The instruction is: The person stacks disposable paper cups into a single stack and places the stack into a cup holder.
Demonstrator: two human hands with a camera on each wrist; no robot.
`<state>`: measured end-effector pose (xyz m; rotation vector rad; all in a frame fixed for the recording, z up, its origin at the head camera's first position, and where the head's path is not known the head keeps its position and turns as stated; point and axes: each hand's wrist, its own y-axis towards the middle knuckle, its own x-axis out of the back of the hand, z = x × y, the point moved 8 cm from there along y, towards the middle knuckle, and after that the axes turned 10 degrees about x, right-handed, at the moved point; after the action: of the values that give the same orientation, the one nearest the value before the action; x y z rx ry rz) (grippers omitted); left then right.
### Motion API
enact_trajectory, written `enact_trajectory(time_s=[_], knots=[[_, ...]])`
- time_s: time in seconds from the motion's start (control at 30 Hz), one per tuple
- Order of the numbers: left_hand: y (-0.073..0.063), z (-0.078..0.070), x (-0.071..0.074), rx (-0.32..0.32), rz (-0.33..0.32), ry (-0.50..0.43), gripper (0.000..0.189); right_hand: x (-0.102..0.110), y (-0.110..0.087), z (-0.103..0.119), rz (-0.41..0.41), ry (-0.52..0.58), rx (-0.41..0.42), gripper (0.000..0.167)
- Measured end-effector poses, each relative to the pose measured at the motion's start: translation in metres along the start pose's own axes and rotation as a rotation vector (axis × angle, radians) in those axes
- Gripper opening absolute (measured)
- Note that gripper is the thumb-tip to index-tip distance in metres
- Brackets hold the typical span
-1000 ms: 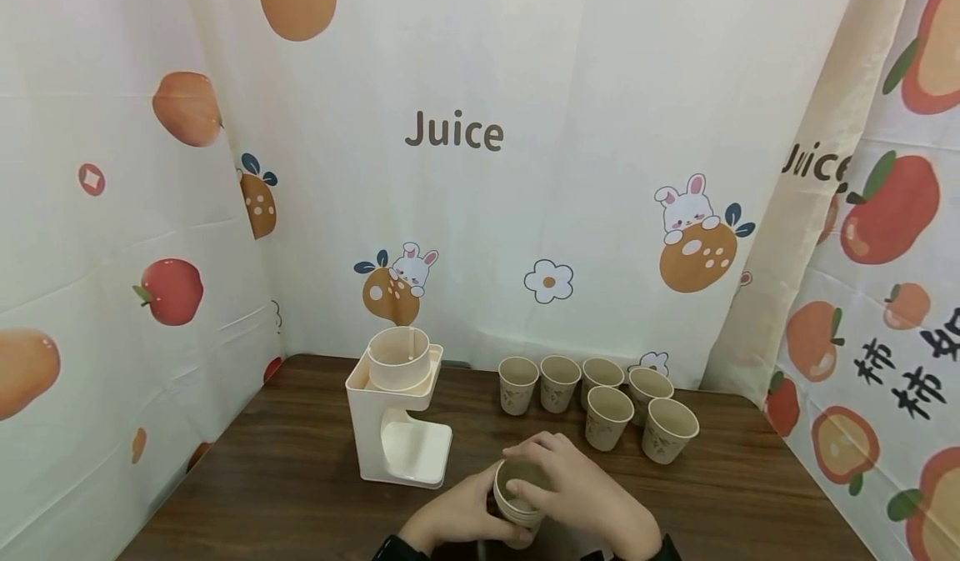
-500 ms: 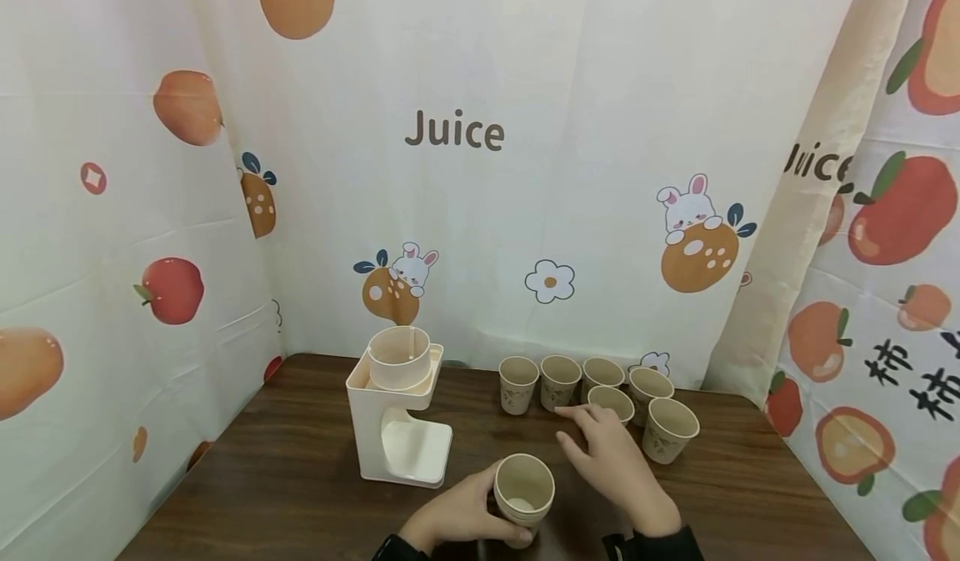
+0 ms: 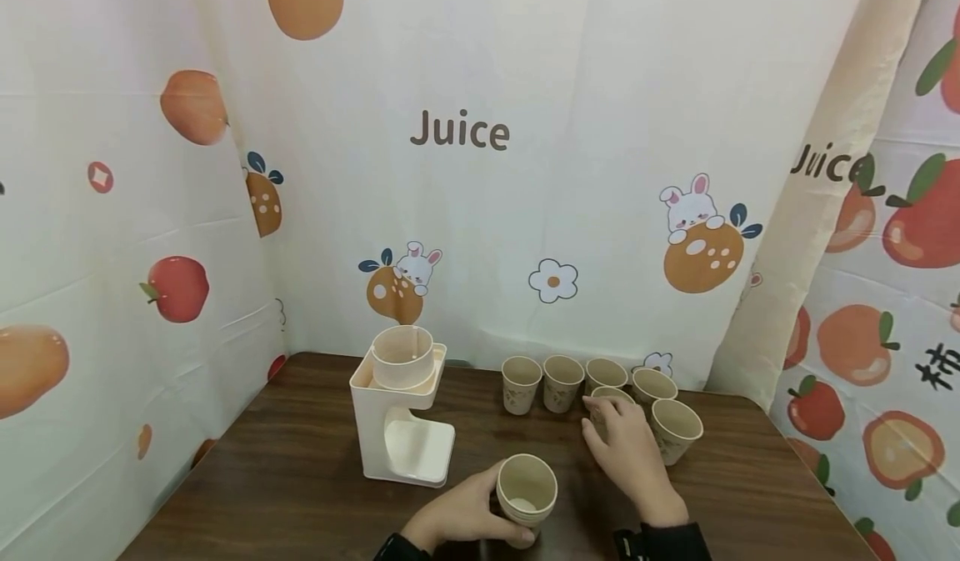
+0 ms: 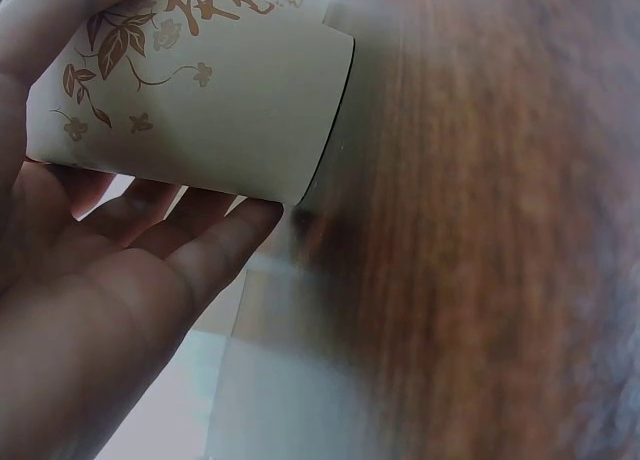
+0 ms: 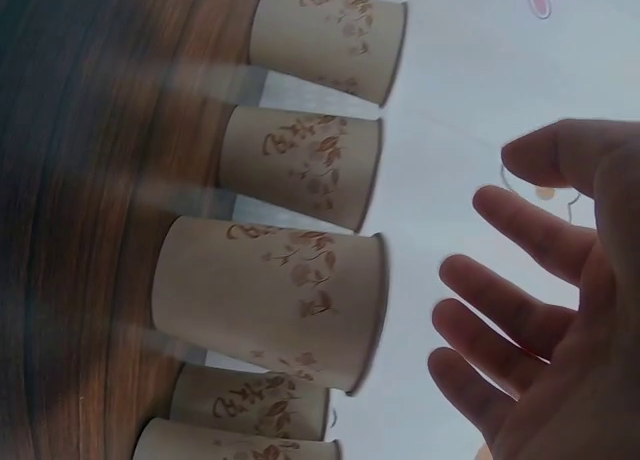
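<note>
Near the front of the table my left hand (image 3: 467, 511) grips a small stack of beige paper cups (image 3: 527, 515), nested with their mouths up. In the left wrist view, fingers and thumb curl around the printed side of a paper cup (image 4: 200, 110). Further back, my right hand (image 3: 626, 457) reaches over a paper cup (image 5: 265, 305) in the front of the group and partly hides it in the head view. The right wrist view shows the fingers (image 5: 530, 235) spread apart, off that cup's rim, with nothing between them.
Several more upright cups stand around it: two paper cups (image 3: 520, 394) (image 3: 562, 394) to the left, others behind and a paper cup (image 3: 677, 429) at the right. A cream-white drip-maker-shaped appliance (image 3: 375, 436) stands left on the brown wooden table (image 3: 262, 478). Fruit-printed curtains (image 3: 480, 211) enclose the table.
My right hand has left the stacked cups and moved right and away from me to the standing cups. My left hand still holds the stack in nearly the same place.
</note>
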<state>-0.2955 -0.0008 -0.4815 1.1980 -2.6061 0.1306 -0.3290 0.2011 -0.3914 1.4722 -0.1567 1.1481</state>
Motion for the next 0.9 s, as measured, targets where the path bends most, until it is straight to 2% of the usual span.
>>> enact_trajectory(time_s=[0.33,0.63,0.7,0.9], knots=[[0.001,0.000,-0.001,0.002,0.014,-0.018,0.073,-0.007,-0.003,-0.015,-0.040,-0.004,-0.024,0.028],[0.001,0.000,-0.001,-0.011,0.009,-0.001,0.073,-0.012,0.000,-0.027,-0.126,-0.046,0.007,0.027],[0.001,0.000,-0.001,-0.013,0.006,0.007,0.073,-0.015,0.001,-0.031,-0.097,-0.054,-0.019,0.029],[0.002,0.002,-0.001,-0.004,0.002,0.014,0.074,-0.029,0.003,-0.045,0.068,-0.080,-0.126,0.039]])
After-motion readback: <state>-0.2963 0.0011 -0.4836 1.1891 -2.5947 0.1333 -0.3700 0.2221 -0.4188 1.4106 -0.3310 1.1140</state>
